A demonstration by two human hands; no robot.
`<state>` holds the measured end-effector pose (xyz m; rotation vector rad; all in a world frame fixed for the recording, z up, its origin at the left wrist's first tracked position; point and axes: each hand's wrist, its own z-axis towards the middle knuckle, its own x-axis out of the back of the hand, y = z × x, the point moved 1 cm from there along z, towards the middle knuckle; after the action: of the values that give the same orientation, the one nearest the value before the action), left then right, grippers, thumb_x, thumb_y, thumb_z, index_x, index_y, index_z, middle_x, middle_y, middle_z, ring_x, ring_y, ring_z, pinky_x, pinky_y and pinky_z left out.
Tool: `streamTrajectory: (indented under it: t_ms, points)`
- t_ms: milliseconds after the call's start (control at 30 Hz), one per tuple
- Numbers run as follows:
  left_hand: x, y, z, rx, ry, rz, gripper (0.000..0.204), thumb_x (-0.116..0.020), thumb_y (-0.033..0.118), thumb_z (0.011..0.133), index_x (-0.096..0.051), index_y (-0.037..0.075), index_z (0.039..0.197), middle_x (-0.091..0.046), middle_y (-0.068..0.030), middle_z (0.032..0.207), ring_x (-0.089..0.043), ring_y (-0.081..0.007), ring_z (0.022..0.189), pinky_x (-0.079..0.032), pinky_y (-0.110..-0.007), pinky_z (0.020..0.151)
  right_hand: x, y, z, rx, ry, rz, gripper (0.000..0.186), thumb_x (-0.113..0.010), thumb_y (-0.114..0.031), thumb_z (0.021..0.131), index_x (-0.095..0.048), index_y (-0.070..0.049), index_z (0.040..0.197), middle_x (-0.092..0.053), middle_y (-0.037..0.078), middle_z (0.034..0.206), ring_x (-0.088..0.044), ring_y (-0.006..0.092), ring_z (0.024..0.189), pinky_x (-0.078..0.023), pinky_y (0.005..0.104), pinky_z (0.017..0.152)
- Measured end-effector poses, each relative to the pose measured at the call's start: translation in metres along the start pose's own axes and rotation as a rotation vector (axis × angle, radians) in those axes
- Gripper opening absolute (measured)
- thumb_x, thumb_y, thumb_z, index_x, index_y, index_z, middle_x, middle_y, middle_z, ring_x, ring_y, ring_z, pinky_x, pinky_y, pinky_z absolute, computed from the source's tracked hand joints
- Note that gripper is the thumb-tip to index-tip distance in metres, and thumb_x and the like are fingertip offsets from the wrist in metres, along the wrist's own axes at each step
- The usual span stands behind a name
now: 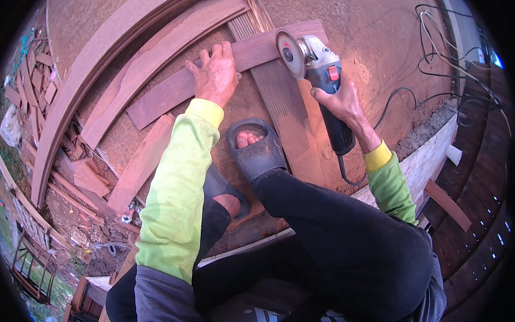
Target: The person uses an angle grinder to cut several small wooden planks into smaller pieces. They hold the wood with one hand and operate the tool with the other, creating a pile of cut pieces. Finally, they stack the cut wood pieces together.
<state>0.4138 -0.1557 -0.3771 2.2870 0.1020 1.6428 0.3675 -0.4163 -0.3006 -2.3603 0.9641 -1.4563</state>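
My right hand (346, 101) is wrapped round the body of an angle grinder (331, 84), whose round disc (291, 53) faces left, close above a wooden plank. That reddish-brown plank (261, 50) lies slantwise across a grooved board (271, 82). On the plank rests my left hand (215, 74), fingers spread and pressing down near its middle. The grinder's dark cord leaves the rear of the tool and runs off to the right. Whether the disc is turning, or touches the wood, I cannot tell.
Long curved wooden pieces (102, 53) lie to the left, beside another loose plank (141, 165). Wood scraps (39, 79) are heaped at the far left. Tangled cables (443, 48) lie at the upper right. My sandalled foot (255, 147) stands next to the grooved board.
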Motion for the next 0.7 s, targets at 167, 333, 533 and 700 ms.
streamTrajectory:
  t_ms: [167, 333, 533, 700]
  points:
    - [0.0016, 0.0007, -0.0011, -0.002, -0.006, -0.017, 0.076, -0.079, 0.024, 0.076, -0.040, 0.005, 0.138, -0.049, -0.0123, 0.132, -0.045, -0.0375, 0.126, -0.034, -0.072, 0.100, -0.0002, -0.0002, 0.0001, -0.003, 0.003, 0.003, 0.070, -0.076, -0.035, 0.067, -0.056, 0.009, 0.117, -0.066, 0.020, 0.099, -0.067, 0.0276, 0.090, -0.054, 0.0388, 0.081]
    - [0.0003, -0.0003, -0.0014, -0.002, 0.019, 0.015, 0.070, -0.075, 0.024, 0.080, -0.042, 0.005, 0.139, -0.052, -0.0100, 0.127, -0.045, -0.0334, 0.125, -0.033, -0.070, 0.100, -0.0010, 0.0011, 0.0022, -0.009, -0.003, -0.006, 0.069, -0.076, -0.035, 0.067, -0.056, 0.009, 0.116, -0.066, 0.019, 0.099, -0.067, 0.0268, 0.090, -0.053, 0.0385, 0.082]
    - [0.0009, 0.0007, -0.0016, -0.003, 0.009, 0.012, 0.071, -0.076, 0.024, 0.080, -0.042, 0.005, 0.140, -0.052, -0.0099, 0.128, -0.045, -0.0338, 0.125, -0.033, -0.070, 0.100, -0.0019, 0.0035, 0.0031, 0.003, 0.001, 0.011, 0.067, -0.077, -0.034, 0.067, -0.057, 0.008, 0.116, -0.067, 0.019, 0.099, -0.067, 0.0257, 0.090, -0.053, 0.0379, 0.081]
    - [0.0018, 0.0005, -0.0020, -0.002, 0.002, 0.001, 0.072, -0.076, 0.024, 0.080, -0.041, 0.005, 0.140, -0.051, -0.0100, 0.128, -0.045, -0.0337, 0.125, -0.033, -0.070, 0.100, -0.0011, -0.0016, 0.0027, 0.004, -0.004, 0.013, 0.066, -0.077, -0.034, 0.067, -0.057, 0.008, 0.115, -0.067, 0.018, 0.097, -0.067, 0.0249, 0.088, -0.054, 0.0371, 0.080]
